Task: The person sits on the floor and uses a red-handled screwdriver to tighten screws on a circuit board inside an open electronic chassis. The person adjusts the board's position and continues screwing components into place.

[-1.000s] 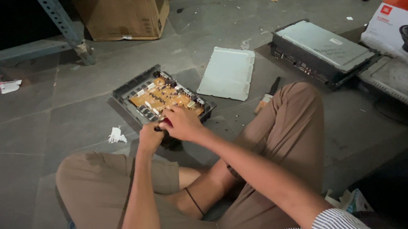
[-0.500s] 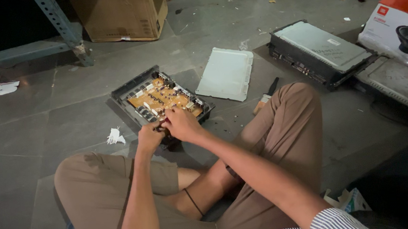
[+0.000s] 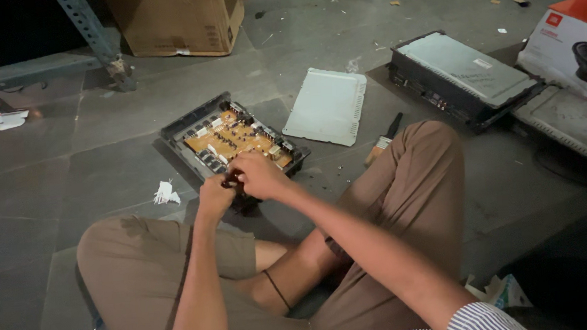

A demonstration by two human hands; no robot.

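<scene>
The person sits cross-legged on the grey tiled floor (image 3: 64,176), in tan trousers and a striped sleeve. Directly ahead of the knees lies an opened amplifier chassis (image 3: 232,143), black-walled, set at an angle to the floor tiles, with its orange-brown circuit board (image 3: 232,136) exposed and facing up.

Both hands meet at the near edge of that chassis. The left hand (image 3: 213,196) is curled closed, fingers drawn in toward the right. The right hand (image 3: 261,176) is likewise closed, fingers bent down over the chassis edge, knuckles up. A small dark part shows between the two hands; what it is cannot be told, nor which hand grips it.

A pale grey cover plate (image 3: 327,106) lies flat on the floor just beyond the chassis, to its right and apart from it. A brush (image 3: 383,139) with a dark handle rests beside the right knee. Further right stands a second, closed amplifier (image 3: 465,78), and past it a white and red carton (image 3: 574,48) picturing a speaker. A crumpled scrap of white paper (image 3: 165,193) lies near the left hand. A brown cardboard box (image 3: 174,17) stands at the far side, by a metal rack leg (image 3: 91,34).
</scene>
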